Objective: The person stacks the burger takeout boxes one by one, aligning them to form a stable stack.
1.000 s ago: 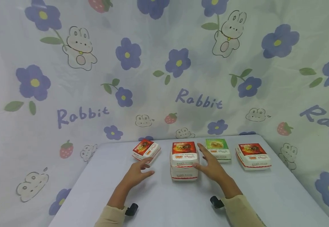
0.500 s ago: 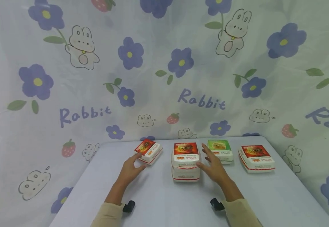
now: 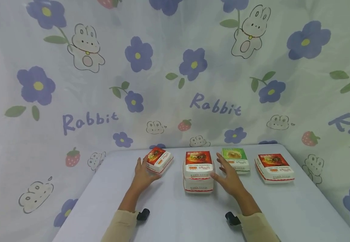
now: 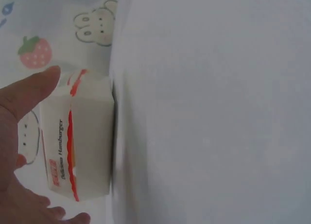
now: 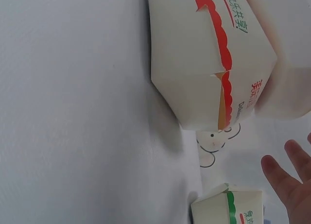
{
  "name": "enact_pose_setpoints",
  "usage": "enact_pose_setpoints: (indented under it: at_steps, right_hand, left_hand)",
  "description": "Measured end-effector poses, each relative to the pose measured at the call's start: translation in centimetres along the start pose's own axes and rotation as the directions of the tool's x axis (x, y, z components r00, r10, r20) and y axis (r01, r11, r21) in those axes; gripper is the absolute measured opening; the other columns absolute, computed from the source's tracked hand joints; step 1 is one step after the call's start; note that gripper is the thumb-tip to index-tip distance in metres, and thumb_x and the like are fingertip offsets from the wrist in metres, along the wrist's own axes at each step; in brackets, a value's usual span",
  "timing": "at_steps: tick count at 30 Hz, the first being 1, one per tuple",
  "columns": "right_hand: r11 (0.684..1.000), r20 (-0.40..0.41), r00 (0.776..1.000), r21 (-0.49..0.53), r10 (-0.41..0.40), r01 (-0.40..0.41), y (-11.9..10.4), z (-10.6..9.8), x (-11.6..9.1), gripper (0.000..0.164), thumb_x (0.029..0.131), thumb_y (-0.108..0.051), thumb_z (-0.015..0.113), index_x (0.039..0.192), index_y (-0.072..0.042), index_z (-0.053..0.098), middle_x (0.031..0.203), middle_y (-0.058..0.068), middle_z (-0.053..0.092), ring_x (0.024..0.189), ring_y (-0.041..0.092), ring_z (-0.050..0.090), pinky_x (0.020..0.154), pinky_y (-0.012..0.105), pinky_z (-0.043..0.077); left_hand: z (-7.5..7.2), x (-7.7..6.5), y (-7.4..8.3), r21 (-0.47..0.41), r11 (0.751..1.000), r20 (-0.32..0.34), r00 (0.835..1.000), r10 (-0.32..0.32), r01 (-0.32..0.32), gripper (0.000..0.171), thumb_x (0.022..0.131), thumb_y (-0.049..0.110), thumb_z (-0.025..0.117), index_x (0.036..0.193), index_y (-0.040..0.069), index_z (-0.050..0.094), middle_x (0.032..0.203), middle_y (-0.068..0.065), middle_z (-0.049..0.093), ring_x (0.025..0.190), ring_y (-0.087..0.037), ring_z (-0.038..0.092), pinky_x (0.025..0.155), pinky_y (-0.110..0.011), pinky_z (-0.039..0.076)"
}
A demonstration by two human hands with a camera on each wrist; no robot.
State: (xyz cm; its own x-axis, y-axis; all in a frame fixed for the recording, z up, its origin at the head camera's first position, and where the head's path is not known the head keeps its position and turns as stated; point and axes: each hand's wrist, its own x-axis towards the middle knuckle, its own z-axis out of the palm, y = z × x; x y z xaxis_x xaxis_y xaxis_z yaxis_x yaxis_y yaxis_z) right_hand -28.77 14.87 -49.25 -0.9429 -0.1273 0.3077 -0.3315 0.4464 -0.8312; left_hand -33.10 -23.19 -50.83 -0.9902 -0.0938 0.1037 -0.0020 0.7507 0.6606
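Note:
My left hand point(image 3: 141, 178) is spread at the near left corner of a red-topped hamburger box point(image 3: 162, 163), which sits askew on the table. In the left wrist view, thumb and fingers lie on either side of that box point(image 4: 92, 141), with no grip showing. Two hamburger boxes are stacked in the middle, the upper box point(image 3: 198, 168) with a red top over a white lower box point(image 3: 198, 186). Beside the stack's right side, my right hand point(image 3: 230, 179) has its fingers spread and holds nothing. The right wrist view shows the lower box point(image 5: 194, 63) close by.
A green-topped hamburger box point(image 3: 236, 163) stands behind my right hand. Farther right is another red-topped hamburger box point(image 3: 274, 169). The white table point(image 3: 175, 218) ends at the back against a hanging cloth point(image 3: 163, 84) printed with rabbits and flowers.
My left hand has moved forward to the askew box, and its fingers now reach along its left side. My right hand has stayed beside the stack. The head view has shifted slightly.

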Motion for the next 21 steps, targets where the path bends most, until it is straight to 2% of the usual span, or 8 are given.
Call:
enact_pose_setpoints:
  at_steps: [6, 10, 14, 18, 21]
  right_hand:
    - [1.000, 0.010, 1.000, 0.025, 0.007, -0.007, -0.4, -0.3, 0.2, 0.092, 0.083, -0.056, 0.070, 0.156, -0.026, 0.023, 0.158, 0.010, 0.026, 0.139, 0.034, 0.032, 0.105, 0.053, 0.037]
    - [0.999, 0.011, 1.000, 0.040, 0.011, -0.012, -0.4, -0.2, 0.3, 0.092, 0.082, -0.056, 0.071, 0.156, -0.026, 0.024, 0.158, 0.009, 0.026, 0.139, 0.034, 0.032, 0.105, 0.053, 0.037]
    - [1.000, 0.002, 1.000, 0.024, 0.015, -0.015, -0.1, 0.1, 0.2, 0.092, 0.082, -0.055, 0.071, 0.156, -0.028, 0.024, 0.157, 0.011, 0.029, 0.138, 0.036, 0.034, 0.103, 0.054, 0.039]
    - [1.000, -0.004, 1.000, 0.017, 0.024, -0.024, 0.1, 0.0, 0.1, 0.090, 0.081, -0.056, 0.071, 0.155, -0.033, 0.024, 0.156, 0.010, 0.030, 0.137, 0.037, 0.035, 0.102, 0.054, 0.039]
    - [1.000, -0.003, 1.000, 0.021, 0.018, -0.018, 0.2, 0.0, 0.1, 0.090, 0.081, -0.055, 0.071, 0.155, -0.032, 0.025, 0.156, 0.010, 0.030, 0.137, 0.036, 0.035, 0.103, 0.054, 0.039]
  left_hand:
    - [0.5, 1.3, 0.7, 0.002, 1.000, -0.010, 1.000, 0.010, -0.010, 0.120, 0.068, 0.044, 0.087, 0.157, 0.014, 0.013, 0.158, -0.026, -0.006, 0.142, -0.048, 0.000, 0.106, -0.067, 0.021]
    - [1.2, 1.9, 0.6, 0.011, 0.999, -0.018, 0.999, -0.036, 0.036, 0.124, 0.068, 0.046, 0.087, 0.158, 0.022, 0.005, 0.157, -0.026, -0.014, 0.141, -0.051, 0.001, 0.105, -0.067, 0.023]
    - [1.6, 2.1, 0.9, 0.000, 0.996, -0.032, 0.995, -0.093, 0.093, 0.128, 0.068, 0.043, 0.088, 0.158, 0.025, -0.001, 0.156, -0.025, -0.021, 0.141, -0.053, 0.003, 0.104, -0.067, 0.024]
    - [1.9, 2.4, 1.0, -0.004, 0.993, -0.047, 0.992, -0.118, 0.118, 0.127, 0.068, 0.041, 0.088, 0.157, 0.024, -0.001, 0.156, -0.027, -0.015, 0.140, -0.053, 0.008, 0.104, -0.066, 0.026]
    - [2.1, 2.7, 0.9, 0.003, 0.993, -0.049, 0.991, -0.121, 0.121, 0.125, 0.068, 0.036, 0.089, 0.157, 0.020, 0.003, 0.156, -0.029, -0.008, 0.139, -0.052, 0.014, 0.105, -0.064, 0.027]
